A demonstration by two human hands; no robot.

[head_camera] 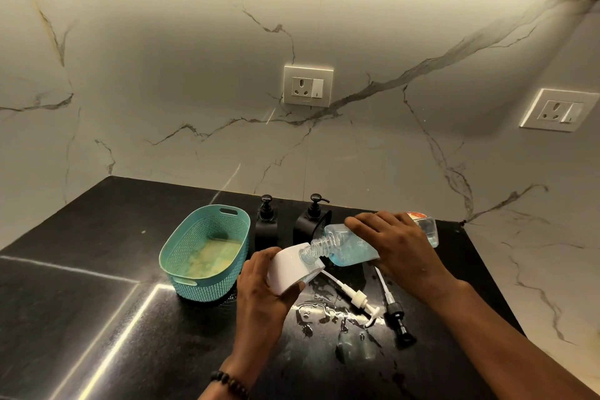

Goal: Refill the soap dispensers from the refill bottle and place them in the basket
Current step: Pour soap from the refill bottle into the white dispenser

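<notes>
My right hand [402, 247] grips a clear refill bottle [349, 248] of blue liquid, tipped down to the left. Its ribbed neck sits in the mouth of a white soap dispenser [289, 269], which my left hand [263, 289] holds tilted above the black counter. Two black dispensers [267, 221] [311, 221] with pumps on stand behind, against the wall. A teal basket [207, 253] stands to their left with nothing inside. A white pump [354, 297] and a black pump [394, 312] lie on the counter under my right forearm.
Spilled liquid [324, 308] glistens on the black counter [97, 269] beneath the hands. The marble wall behind carries two socket plates [307, 86] [556, 110]. The counter's right edge meets a marble side wall.
</notes>
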